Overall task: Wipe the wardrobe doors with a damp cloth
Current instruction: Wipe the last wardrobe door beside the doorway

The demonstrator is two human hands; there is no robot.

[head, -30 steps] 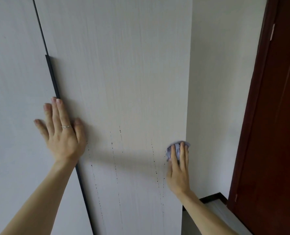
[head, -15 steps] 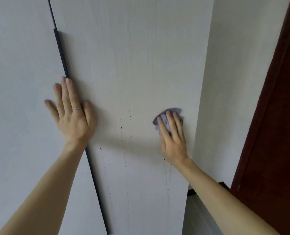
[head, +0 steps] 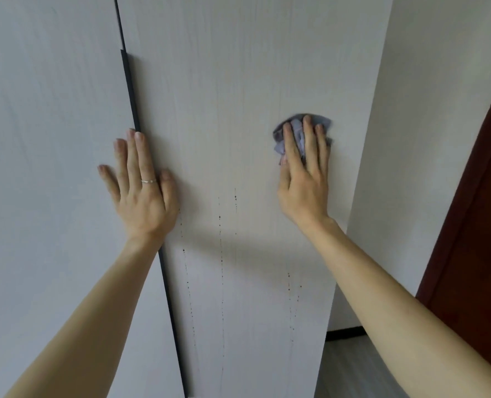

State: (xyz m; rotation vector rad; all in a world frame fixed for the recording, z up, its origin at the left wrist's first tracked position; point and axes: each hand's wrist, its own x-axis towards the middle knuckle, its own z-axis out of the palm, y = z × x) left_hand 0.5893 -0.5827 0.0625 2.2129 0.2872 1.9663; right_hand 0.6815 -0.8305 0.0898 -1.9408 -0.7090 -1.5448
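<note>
Head view, observer one: at centre right of the frame, the right hand (head: pixel 304 179) is pressing a bunched grey cloth (head: pixel 296 130) against the right wardrobe door (head: pixel 224 81). Risks?

Observer two: Drip trails (head: pixel 220 254) are running down the lower centre, below the cloth. If the wiping is skipping them, they are likely drying into streaks. The cloth may also be slipping, with nothing curling round it.

Observer one: Grip?

Observer two: The right fingers are lying nearly straight over the cloth, pressing, not clenching. The left hand (head: pixel 140 191) is resting flat and spread across the dark seam (head: pixel 132 96) at centre left, holding nothing.
</note>
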